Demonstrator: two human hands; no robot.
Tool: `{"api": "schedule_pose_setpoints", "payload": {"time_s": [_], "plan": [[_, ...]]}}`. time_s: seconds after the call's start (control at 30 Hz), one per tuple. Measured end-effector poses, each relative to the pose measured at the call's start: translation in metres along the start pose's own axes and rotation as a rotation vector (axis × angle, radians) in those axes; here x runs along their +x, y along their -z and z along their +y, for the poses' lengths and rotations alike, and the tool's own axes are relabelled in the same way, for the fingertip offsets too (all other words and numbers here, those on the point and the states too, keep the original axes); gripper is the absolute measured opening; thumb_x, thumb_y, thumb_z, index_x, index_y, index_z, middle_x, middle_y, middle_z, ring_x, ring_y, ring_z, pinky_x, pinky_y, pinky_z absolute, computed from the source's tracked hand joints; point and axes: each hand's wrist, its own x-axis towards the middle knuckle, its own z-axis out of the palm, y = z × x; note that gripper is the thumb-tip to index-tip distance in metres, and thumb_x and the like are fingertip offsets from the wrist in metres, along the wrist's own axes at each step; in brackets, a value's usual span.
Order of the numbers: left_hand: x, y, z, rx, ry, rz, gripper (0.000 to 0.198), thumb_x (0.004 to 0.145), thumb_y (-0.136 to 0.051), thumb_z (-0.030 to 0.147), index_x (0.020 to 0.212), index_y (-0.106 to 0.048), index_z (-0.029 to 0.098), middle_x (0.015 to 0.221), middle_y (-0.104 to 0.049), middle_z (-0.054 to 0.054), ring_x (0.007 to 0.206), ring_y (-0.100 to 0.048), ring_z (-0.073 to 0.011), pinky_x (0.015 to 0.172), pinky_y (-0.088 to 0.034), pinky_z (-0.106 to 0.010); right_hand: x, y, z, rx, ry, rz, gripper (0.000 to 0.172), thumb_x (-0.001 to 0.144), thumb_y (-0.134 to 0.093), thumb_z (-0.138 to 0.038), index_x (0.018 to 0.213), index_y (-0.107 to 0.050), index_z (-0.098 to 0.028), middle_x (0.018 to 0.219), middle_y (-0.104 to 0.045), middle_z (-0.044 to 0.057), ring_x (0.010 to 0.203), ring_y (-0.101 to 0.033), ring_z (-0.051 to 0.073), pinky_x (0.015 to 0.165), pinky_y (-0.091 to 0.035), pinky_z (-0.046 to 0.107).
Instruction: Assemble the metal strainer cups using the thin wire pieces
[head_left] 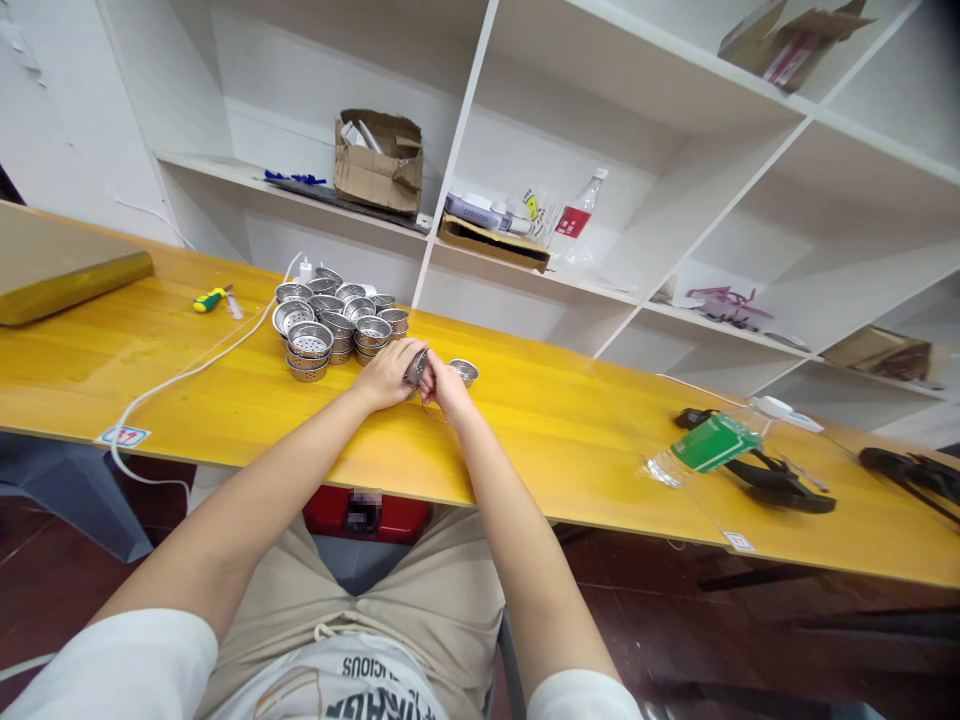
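Between my two hands is a small perforated metal cup [415, 368], tilted on its side above the table. The fingers of my left hand [390, 376] curl round its left side. My right hand [445, 384] grips it from the right, with the fingertips partly hidden. Just beyond my right hand a single perforated metal cup [466, 372] stands on the table. Left of my hands is a cluster of similar perforated metal cups [310, 340], many of them stacked on one another.
The yellow table [540, 420] runs along white shelves [540, 290]. A green-yellow screwdriver [211, 299] and a white cable [196, 371] lie at left. At right are a green-labelled bottle [712, 443] and a black strap-like object [780, 484]. A cardboard box [382, 180] sits on a shelf.
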Motion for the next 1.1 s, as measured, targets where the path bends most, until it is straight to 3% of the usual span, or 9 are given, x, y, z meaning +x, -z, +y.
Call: {"api": "schedule_pose_setpoints", "payload": {"time_s": [0.27,0.43,0.57,0.7,0.93,1.1], "plan": [[0.002,-0.001,0.001,0.01,-0.001,-0.026,0.071,0.079,-0.064,0.02,0.147,-0.045,0.019,0.149,-0.052,-0.018,0.14,-0.05,-0.0342,0.119,-0.041,-0.051,0.002,0.007,0.0,0.112,-0.018,-0.047,0.074,0.086,-0.056,-0.083,0.054,-0.022,-0.025,0.044,-0.025,-0.006,0.045,-0.038,0.012,0.049,-0.039,0.025],[0.003,-0.001,0.001,-0.025,0.003,0.039,0.065,0.079,-0.065,0.021,0.142,-0.047,0.015,0.144,-0.055,-0.019,0.138,-0.052,-0.0326,0.12,-0.041,-0.048,0.001,0.008,-0.005,0.189,-0.016,-0.046,0.072,0.091,-0.052,-0.077,0.056,-0.017,-0.025,0.043,-0.021,-0.005,0.046,-0.037,0.013,0.049,-0.036,0.026],[0.005,0.0,0.001,-0.102,0.121,0.147,0.066,0.077,-0.07,0.023,0.139,-0.047,0.018,0.14,-0.057,-0.016,0.136,-0.054,-0.0312,0.119,-0.042,-0.046,0.001,0.012,-0.01,0.234,0.044,0.044,0.071,0.093,-0.04,-0.081,0.059,-0.017,-0.024,0.049,-0.026,-0.003,0.051,-0.04,0.014,0.053,-0.04,0.027],[0.006,0.001,0.003,-0.246,0.273,0.205,0.085,0.075,-0.078,0.032,0.148,-0.037,0.02,0.148,-0.053,-0.014,0.134,-0.056,-0.0296,0.116,-0.045,-0.044,0.002,0.02,-0.011,0.279,0.153,0.174,0.07,0.092,-0.033,-0.084,0.06,-0.018,-0.024,0.054,-0.025,-0.004,0.052,-0.035,0.013,0.053,-0.04,0.027],[0.003,-0.003,-0.003,-0.356,0.422,0.124,0.077,0.066,-0.084,0.044,0.131,-0.05,0.021,0.133,-0.064,-0.01,0.121,-0.064,-0.0286,0.109,-0.05,-0.043,0.004,0.021,-0.01,0.282,0.129,0.222,0.071,0.089,-0.037,-0.086,0.059,-0.019,-0.024,0.054,-0.024,-0.005,0.048,-0.031,0.012,0.046,-0.033,0.027],[-0.001,-0.011,-0.008,-0.355,0.412,0.03,0.073,0.062,-0.086,0.048,0.123,-0.056,0.021,0.128,-0.068,-0.009,0.119,-0.066,-0.0287,0.11,-0.05,-0.044,0.005,0.02,-0.008,0.424,0.074,0.238,0.065,0.092,-0.047,-0.076,0.061,-0.023,-0.025,0.053,-0.027,-0.005,0.047,-0.03,0.012,0.045,-0.028,0.027]]}}
